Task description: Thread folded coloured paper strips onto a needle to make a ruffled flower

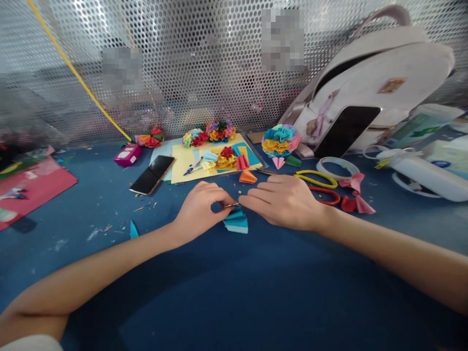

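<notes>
A small pleated piece of blue paper [236, 221], lighter along its lower edge, hangs between my hands just above the blue table. My left hand [201, 212] pinches its gathered top between thumb and index finger. A thin, shiny wire-like strand [231, 205] crosses that top toward my right hand [283, 202], whose fingers are curled closed. The right fingertips meet around the strand's end, though what they grip is mostly hidden. Just beyond lies an orange folded paper piece [247, 176]. Scissors with one yellow handle [318, 178] and one red handle [328, 196] rest behind my right hand.
Paper flowers [281, 140] and folded pieces sit on a yellow sheet [179, 163] and around it. A phone [152, 174], purple box [127, 155] and red folder [40, 183] are leftward. At right stand a backpack [402, 73], a second phone [347, 131] and a tape roll [338, 168].
</notes>
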Demonstrator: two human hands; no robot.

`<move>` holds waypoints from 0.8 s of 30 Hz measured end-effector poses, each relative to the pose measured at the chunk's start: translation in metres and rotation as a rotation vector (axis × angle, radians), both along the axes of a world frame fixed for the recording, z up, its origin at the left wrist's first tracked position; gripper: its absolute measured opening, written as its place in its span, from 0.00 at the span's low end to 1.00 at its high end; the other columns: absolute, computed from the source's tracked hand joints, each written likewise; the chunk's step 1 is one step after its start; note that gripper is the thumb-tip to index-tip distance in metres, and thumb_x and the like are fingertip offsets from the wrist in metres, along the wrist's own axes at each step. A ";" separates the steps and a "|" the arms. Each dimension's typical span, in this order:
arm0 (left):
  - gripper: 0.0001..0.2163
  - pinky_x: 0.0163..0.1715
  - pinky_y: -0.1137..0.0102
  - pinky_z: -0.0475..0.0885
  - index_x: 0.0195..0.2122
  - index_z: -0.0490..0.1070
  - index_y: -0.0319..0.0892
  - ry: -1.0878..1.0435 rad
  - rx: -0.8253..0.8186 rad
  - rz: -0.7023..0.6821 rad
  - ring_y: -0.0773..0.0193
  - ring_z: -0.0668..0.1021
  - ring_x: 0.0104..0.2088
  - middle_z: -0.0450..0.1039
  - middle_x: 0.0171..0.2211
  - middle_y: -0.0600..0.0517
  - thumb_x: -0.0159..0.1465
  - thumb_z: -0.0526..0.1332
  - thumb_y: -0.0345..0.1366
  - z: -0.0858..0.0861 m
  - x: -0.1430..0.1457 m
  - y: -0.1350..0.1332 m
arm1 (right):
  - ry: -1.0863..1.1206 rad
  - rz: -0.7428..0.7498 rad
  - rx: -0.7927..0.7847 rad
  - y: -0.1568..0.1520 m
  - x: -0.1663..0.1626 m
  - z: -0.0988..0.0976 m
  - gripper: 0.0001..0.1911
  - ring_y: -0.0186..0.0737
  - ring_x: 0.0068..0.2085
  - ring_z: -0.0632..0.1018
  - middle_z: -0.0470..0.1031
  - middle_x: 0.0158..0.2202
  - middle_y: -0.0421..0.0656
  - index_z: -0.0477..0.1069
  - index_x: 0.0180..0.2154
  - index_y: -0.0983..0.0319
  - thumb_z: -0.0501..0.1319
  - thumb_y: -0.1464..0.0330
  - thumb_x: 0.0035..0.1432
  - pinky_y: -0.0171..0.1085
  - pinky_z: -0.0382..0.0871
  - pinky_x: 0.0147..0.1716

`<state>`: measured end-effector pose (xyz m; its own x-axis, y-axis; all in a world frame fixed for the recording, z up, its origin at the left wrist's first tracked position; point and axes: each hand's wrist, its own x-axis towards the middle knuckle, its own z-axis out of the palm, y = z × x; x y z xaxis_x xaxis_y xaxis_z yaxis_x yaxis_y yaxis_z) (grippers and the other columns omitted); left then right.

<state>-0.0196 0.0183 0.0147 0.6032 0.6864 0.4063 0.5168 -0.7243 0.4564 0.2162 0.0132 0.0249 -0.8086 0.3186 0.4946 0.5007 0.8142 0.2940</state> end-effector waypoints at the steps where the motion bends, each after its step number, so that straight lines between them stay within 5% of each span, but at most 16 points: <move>1: 0.04 0.39 0.66 0.68 0.32 0.78 0.43 -0.007 0.011 -0.001 0.63 0.79 0.33 0.80 0.29 0.55 0.62 0.68 0.28 0.000 0.000 0.000 | -0.009 0.001 0.025 0.000 0.000 0.000 0.19 0.36 0.25 0.67 0.74 0.24 0.39 0.75 0.34 0.58 0.49 0.72 0.72 0.40 0.54 0.26; 9: 0.05 0.39 0.65 0.69 0.31 0.79 0.44 -0.074 0.072 0.032 0.63 0.80 0.32 0.82 0.29 0.54 0.63 0.67 0.29 -0.005 0.000 -0.001 | -0.013 -0.009 0.016 0.001 0.000 -0.004 0.16 0.36 0.26 0.67 0.73 0.23 0.38 0.76 0.35 0.58 0.51 0.74 0.70 0.41 0.54 0.26; 18: 0.05 0.41 0.64 0.72 0.41 0.80 0.43 -0.106 0.136 -0.032 0.61 0.82 0.38 0.85 0.39 0.51 0.70 0.63 0.32 -0.006 0.001 0.000 | 0.045 -0.021 0.106 0.005 0.003 -0.003 0.15 0.35 0.26 0.70 0.78 0.27 0.38 0.76 0.38 0.61 0.52 0.75 0.69 0.40 0.53 0.26; 24: 0.04 0.41 0.64 0.69 0.38 0.82 0.44 -0.129 0.109 0.002 0.62 0.82 0.35 0.85 0.35 0.54 0.67 0.66 0.32 -0.005 0.001 -0.001 | 0.034 0.001 0.183 0.003 0.001 -0.001 0.14 0.34 0.26 0.70 0.77 0.25 0.37 0.76 0.37 0.62 0.52 0.74 0.71 0.39 0.53 0.26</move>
<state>-0.0186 0.0174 0.0101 0.5395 0.6353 0.5525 0.4604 -0.7720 0.4381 0.2176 0.0158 0.0240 -0.7904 0.2199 0.5717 0.5123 0.7491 0.4201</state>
